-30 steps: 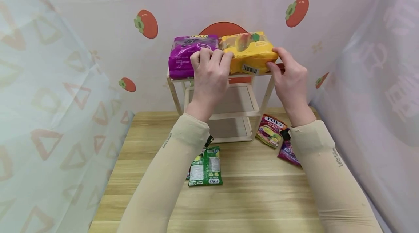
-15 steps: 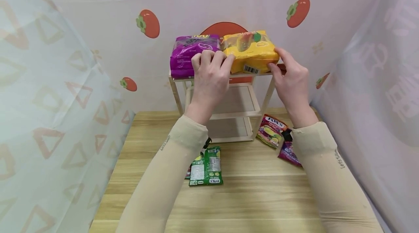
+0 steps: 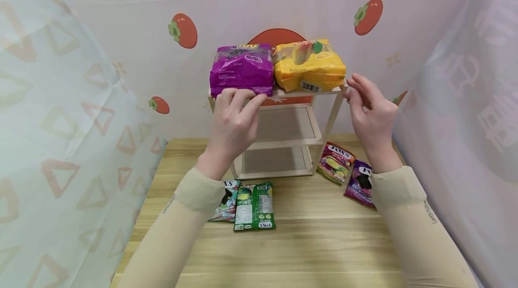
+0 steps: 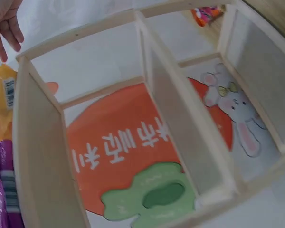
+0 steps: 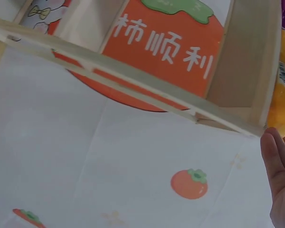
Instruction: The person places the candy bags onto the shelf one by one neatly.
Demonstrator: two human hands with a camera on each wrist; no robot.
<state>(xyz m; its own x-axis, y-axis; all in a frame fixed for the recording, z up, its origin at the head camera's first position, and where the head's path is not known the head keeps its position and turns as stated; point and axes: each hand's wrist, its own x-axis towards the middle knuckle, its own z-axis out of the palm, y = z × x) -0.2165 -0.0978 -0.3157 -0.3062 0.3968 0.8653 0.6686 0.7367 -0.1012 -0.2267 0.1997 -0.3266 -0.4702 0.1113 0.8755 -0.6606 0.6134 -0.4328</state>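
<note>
On the top board of a small wooden rack (image 3: 289,144) sit a purple snack bag (image 3: 243,70) and, to its right, a yellow snack bag (image 3: 309,65) with a mango picture. My left hand (image 3: 234,119) is in front of the purple bag's lower edge, fingers loosely bent; whether the fingertips touch it is hard to tell. Beside the rack's top right corner is my right hand (image 3: 372,110), holding nothing, close to the yellow bag. The right wrist view shows its fingers (image 5: 275,161) extended near that corner. The left wrist view does not show my left hand.
Two candy packets, one green (image 3: 255,207) and one teal (image 3: 226,202), lie on the wooden table (image 3: 315,252) before the rack. At its right lie a red Fox's packet (image 3: 336,162) and a purple one (image 3: 360,184). A patterned cloth (image 3: 259,0) hangs behind.
My left hand has come off the yellow bag and moved down and left to the purple bag's front. The right hand has let go of the yellow bag and drawn back rightward.
</note>
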